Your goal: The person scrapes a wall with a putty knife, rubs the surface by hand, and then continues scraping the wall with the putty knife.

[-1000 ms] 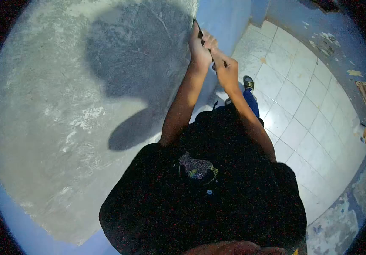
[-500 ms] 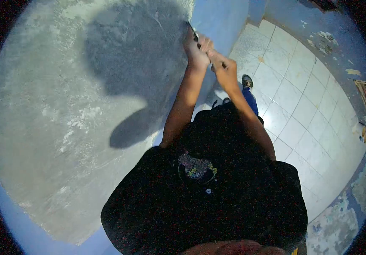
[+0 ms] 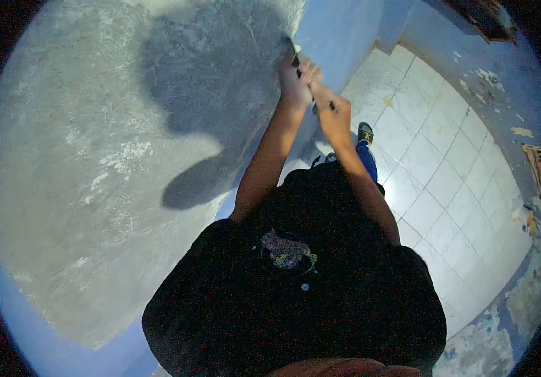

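At left, a rough grey wall patch is dominating, pale flecks showing across it. The left hand is wrapping around a slim dark tool, whose tip is pointing at the patch's edge, where blue paint is bordering. The right hand is gripping lower down, fingers folded. Rightward, white floor tiles are reaching toward a flaking blue wall.

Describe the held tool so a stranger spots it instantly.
Find the big grey wall patch, then its edge with blue paint near the top. There the left hand and right hand meet around the tool, the only slim, dark shape jutting past the grip.
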### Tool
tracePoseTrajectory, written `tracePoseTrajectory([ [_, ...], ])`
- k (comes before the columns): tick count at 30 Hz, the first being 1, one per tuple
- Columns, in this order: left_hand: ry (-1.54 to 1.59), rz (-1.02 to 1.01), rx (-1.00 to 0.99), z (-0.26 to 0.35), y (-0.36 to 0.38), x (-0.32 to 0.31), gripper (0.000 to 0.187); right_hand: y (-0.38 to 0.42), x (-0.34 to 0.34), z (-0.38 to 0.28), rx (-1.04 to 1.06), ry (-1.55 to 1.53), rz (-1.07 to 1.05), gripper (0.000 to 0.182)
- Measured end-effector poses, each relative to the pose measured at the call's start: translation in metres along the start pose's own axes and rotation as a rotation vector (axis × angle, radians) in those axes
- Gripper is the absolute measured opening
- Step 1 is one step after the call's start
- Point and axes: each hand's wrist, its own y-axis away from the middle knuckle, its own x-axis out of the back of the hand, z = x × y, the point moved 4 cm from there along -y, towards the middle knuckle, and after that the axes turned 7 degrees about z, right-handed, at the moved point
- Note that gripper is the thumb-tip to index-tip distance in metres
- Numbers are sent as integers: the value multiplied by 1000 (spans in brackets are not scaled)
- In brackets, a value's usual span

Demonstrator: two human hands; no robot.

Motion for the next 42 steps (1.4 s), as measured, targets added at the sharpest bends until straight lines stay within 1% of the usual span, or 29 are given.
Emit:
tracePoseTrajectory([
  [1,-64,51,-63,-5,-1,-3,21,0,2,3,21,-11,30,30],
  [2,-126,97,-127,-12,-2,-7,22,-2,6,8,-42,23,-26,30],
  [4,-699,488,-565,-23,12,31,20,13,5,4,-18,33,17,30],
  [5,-988,668,-789,-19,15,50,20,13,0,1,7,33,39,30],
  [7,-399,192,-291,8,-7,88,18,5,-7,5,24,56,40,30],
  [8,-100,-30,-32,10,-7,93,19,5,-7,8,22,72,42,31],
  [9,-539,57,-175,8,-4,76,17,3,-5,6,22,38,37,31],
  [10,-978,146,-317,3,2,41,16,-1,-2,0,20,5,29,32],
  [11,-1421,238,-455,0,9,26,16,-1,1,-5,16,-30,20,33],
  [12,-1097,268,-478,-2,10,31,16,5,1,-10,-34,8,11,36],
  [13,-691,-66,-251,-5,1,32,16,10,-1,-10,-13,-11,24,36],
  [14,-270,-378,-18,0,-10,47,17,14,-5,-7,10,-31,37,37],
  [15,166,-665,221,4,-12,39,17,14,-7,-6,32,-49,53,38],
  [16,-198,-313,25,1,-22,54,19,5,-6,-5,26,-28,52,36],
  [18,-887,443,-367,-5,-2,47,23,-11,-1,2,-4,26,43,34],
  [20,-991,489,-464,-7,14,32,16,5,2,3,-42,42,30,33],
  [21,-1046,491,-518,-5,11,23,15,5,2,0,-45,41,30,32],
  [22,-1103,499,-568,-3,12,15,15,9,-1,13,26,-22,12,32],
  [24,-1207,509,-666,-2,9,4,20,-3,-4,13,89,-5,64,31],
  [25,-1069,507,-595,-5,7,4,23,-4,-4,15,110,12,83,31],
  [26,-930,513,-529,-8,6,5,27,-5,0,15,37,35,49,28],
  [28,-282,442,-184,-13,-17,7,35,-14,9,5,-96,73,-20,24],
  [31,166,-12,101,-8,3,-15,31,9,0,15,-41,7,9,25],
  [32,118,98,84,-2,6,-6,27,9,-3,18,-24,-26,12,26],
  [34,-186,372,-274,-8,-8,25,30,-1,4,12,-133,16,-43,27],
  [35,-340,510,-454,-10,-5,29,32,-2,8,12,-189,41,-76,27],
  [38,51,384,37,-2,10,27,33,13,0,15,-20,-34,15,27],
  [41,145,338,110,-2,7,21,34,10,-8,20,58,-35,45,30],
  [42,98,316,72,-3,5,21,35,7,-6,21,30,-30,27,30],
])
